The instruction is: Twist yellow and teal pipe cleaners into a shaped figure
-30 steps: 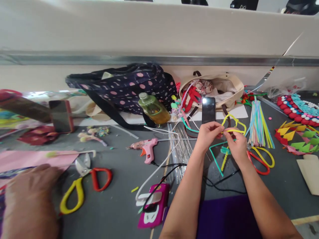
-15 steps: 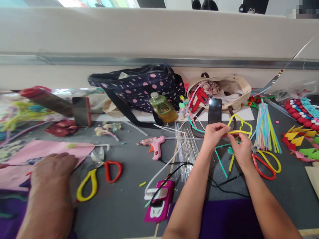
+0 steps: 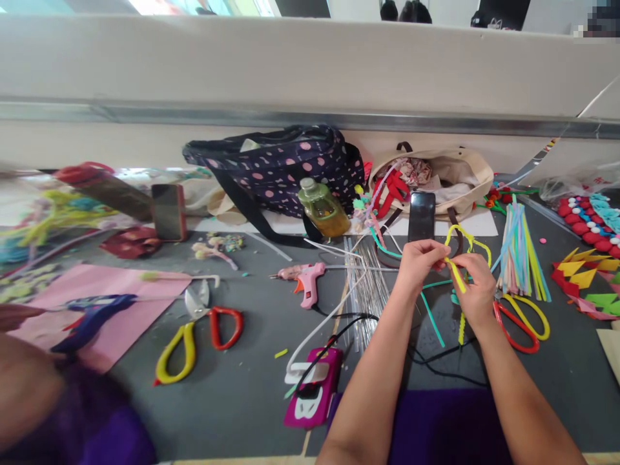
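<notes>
My left hand (image 3: 422, 263) pinches a yellow pipe cleaner (image 3: 456, 275) between thumb and fingertips. Close on its right, my right hand (image 3: 477, 284) has its fingers closed on the same strand, whose short end points down between the hands. Yellow loops (image 3: 460, 234) of it rise above the fingers. A twisted yellow length (image 3: 462, 328) hangs below my right hand. Green pipe cleaner pieces (image 3: 431, 316) lie beneath the hands. Just right of my right hand are red-and-yellow-handled scissors (image 3: 517, 328), and behind them a bundle of pastel pipe cleaners (image 3: 522, 258).
A pink glue gun (image 3: 307, 281), clear sticks (image 3: 368, 294) and a magenta power strip (image 3: 312, 394) lie left of my arms, cords crossing. Behind stand a bottle (image 3: 323, 210), phone (image 3: 421, 216) and bags (image 3: 285, 165). At left, a co-worker's arm (image 3: 29, 394) is near a blue glue gun (image 3: 97, 320).
The yellow strand between my hands has swung from level to slanting downward. My right hand has turned slightly. The co-worker's hand has drawn back left, uncovering the blue glue gun.
</notes>
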Motion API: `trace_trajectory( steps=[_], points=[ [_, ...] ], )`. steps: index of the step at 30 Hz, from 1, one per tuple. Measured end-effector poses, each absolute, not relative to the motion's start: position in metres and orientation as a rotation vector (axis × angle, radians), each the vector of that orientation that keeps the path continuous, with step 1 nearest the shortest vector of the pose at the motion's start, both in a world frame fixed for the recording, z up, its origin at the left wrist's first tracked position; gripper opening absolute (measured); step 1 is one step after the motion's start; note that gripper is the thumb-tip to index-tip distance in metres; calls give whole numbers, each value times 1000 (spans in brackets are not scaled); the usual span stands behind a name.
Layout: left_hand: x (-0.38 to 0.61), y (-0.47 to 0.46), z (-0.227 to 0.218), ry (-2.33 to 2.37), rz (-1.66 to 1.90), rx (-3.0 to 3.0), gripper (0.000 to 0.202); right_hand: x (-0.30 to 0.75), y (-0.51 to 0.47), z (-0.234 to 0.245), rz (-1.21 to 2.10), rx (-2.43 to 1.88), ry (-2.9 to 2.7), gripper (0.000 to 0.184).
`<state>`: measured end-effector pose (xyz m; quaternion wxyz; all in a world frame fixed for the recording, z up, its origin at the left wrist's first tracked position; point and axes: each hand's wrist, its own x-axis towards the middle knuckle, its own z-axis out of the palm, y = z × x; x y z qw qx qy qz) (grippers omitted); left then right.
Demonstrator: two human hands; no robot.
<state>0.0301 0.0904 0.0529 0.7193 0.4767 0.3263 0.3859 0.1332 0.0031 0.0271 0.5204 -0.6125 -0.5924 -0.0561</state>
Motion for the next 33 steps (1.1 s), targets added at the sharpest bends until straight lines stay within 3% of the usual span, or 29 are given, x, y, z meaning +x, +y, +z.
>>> trace_trajectory(
  steps=[5,12,15,33],
  points=[
    [29,91,51,687,855,1081,26,135,0,30,-160,-1539,-1463,15],
    [22,92,57,650,826,1218,27,143,0,36,563,-1444,-1190,20],
    [20,91,61,598,819,1275,26,147,2,35,718,-1374,-1077,23],
    [21,88,64,602,774,1245,25,149,1,35,850,-1326,-1035,23]
  ],
)
